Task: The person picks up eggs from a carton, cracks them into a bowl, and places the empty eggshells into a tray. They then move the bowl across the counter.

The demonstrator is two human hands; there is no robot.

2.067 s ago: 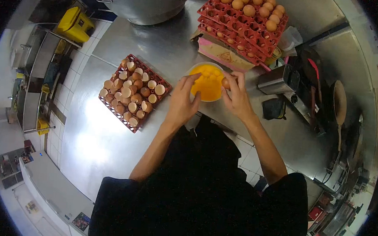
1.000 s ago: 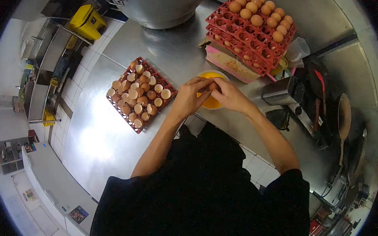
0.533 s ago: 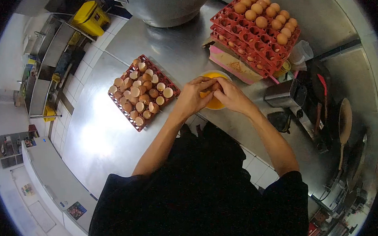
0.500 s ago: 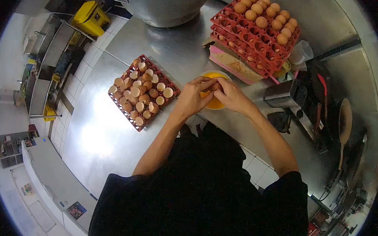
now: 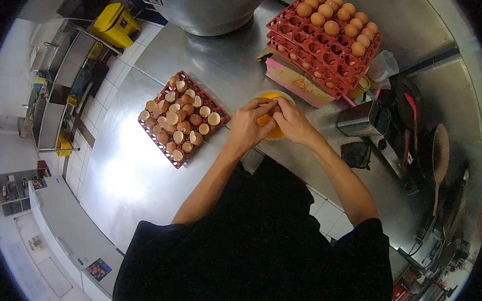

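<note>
My left hand and my right hand meet over a white bowl that holds yellow-orange egg. Their fingers are bent and close together around something small and brownish, mostly hidden, which looks like an eggshell. To the left, a red tray bears many brown eggshells, broken open, with pale insides showing. Beyond the bowl, stacked red trays hold whole brown eggs at the upper right.
A large metal pot stands at the back. Under the stacked trays is a pink carton. A metal container, a clear plastic jug and a pan are on the right. A yellow bin stands at the far left.
My hands are still together over the bowl, with the fingers slightly shifted and a little more of the egg showing between them. The trays look unchanged.
</note>
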